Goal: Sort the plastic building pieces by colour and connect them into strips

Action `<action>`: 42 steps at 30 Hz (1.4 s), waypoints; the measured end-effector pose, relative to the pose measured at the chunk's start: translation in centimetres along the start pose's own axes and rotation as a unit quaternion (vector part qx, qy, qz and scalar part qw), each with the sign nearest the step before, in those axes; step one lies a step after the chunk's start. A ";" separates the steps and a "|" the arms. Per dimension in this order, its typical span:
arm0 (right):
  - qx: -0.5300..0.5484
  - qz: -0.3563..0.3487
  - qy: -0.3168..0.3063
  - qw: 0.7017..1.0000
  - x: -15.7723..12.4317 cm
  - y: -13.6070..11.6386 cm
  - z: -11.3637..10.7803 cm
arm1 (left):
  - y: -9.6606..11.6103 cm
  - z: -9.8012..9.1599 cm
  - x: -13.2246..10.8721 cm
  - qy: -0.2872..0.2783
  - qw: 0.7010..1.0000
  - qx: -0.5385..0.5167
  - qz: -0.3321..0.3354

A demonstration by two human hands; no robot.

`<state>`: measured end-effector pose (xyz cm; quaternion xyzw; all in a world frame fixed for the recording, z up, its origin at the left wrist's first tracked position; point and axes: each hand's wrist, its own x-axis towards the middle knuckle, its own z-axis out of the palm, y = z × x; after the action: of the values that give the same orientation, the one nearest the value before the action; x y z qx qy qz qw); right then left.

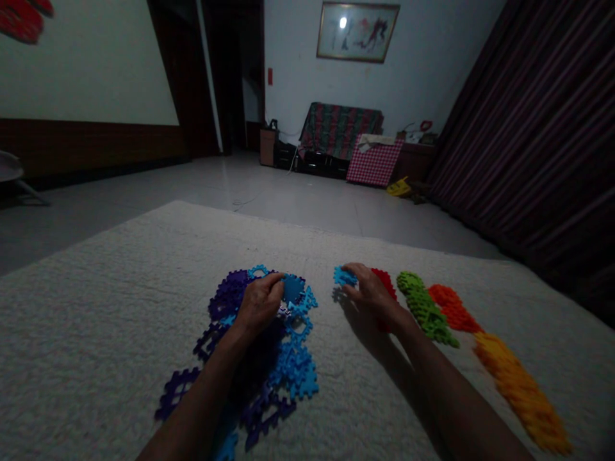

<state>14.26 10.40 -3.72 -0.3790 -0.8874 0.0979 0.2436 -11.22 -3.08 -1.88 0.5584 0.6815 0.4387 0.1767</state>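
My left hand (261, 302) is over a mixed pile of toothed plastic building pieces. Its thumb and fingertips are closed at the edge of a solid blue piece (293, 289). Around it lie dark purple pieces (225, 296) and more light blue pieces (295, 365), overlapping one another. To the right, my right hand (369, 288) pinches a light blue toothed piece (344, 276) a little above the cloth, where its shadow falls. Behind that hand is a row of red pieces (384, 282), partly hidden by the hand and wrist.
Rows of green pieces (423, 307), red-orange pieces (454, 308) and yellow-orange pieces (519, 387) lie to the right. All rest on a pale textured cover (120, 288). Beyond its far edge are a tiled floor (317, 205), a draped cabinet (341, 131) and a dark curtain (528, 141).
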 end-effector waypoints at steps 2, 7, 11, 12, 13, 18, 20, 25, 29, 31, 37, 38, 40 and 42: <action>-0.024 0.015 -0.010 1.000 2.1 1.3 -0.4 | -0.1 0.0 0.0 0.000 1.000 -0.010 -0.004; -0.058 0.061 -0.050 0.995 4.1 3.1 -0.2 | -0.2 0.1 0.0 -0.001 0.999 -0.038 -0.013; -0.043 0.054 -0.001 0.998 3.2 2.1 -0.4 | 0.0 0.1 0.0 -0.008 0.997 -0.074 -0.023; -0.023 0.032 0.018 0.999 2.8 1.3 -0.5 | 0.1 0.2 0.0 -0.017 0.995 -0.089 -0.031; 0.003 0.002 0.031 1.000 2.3 0.4 -0.7 | 0.2 0.2 0.0 -0.030 0.993 -0.108 -0.038; 0.150 -0.168 -0.010 0.974 0.0 -6.1 -0.6 | 0.3 0.7 -0.1 -0.087 0.975 -0.200 -0.044; 0.169 -0.224 -0.033 0.959 -0.6 -8.2 -0.3 | 0.2 0.9 -0.1 -0.095 0.972 -0.214 -0.036; 0.164 -0.250 -0.094 0.950 -1.4 -10.1 0.1 | 0.2 1.0 -0.3 -0.140 0.963 -0.221 -0.065; 0.161 -0.232 -0.108 0.953 -1.6 -9.9 0.2 | -0.2 1.2 -0.4 -0.154 0.966 -0.196 -0.069; 0.156 -0.229 -0.104 0.955 -1.4 -9.5 0.4 | -0.5 1.4 -0.3 -0.138 0.974 -0.169 -0.053; 0.059 -0.112 0.024 0.992 -1.0 -6.2 1.6 | -0.9 1.5 0.1 -0.047 0.989 -0.131 -0.060; 0.053 -0.101 0.044 0.992 -1.2 -5.7 1.8 | -0.9 1.4 0.2 -0.043 0.988 -0.135 -0.065; 0.049 -0.102 0.068 0.991 -1.5 -4.9 2.0 | -0.8 1.4 0.2 -0.040 0.986 -0.142 -0.072; 0.050 -0.093 0.067 0.992 -1.6 -4.5 2.2 | -0.7 1.5 0.1 -0.041 0.986 -0.144 -0.076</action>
<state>11.32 6.16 -4.61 -0.2879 -0.8944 0.0931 0.3295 -10.58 -2.39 -3.24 0.4911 0.6441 0.4944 0.3155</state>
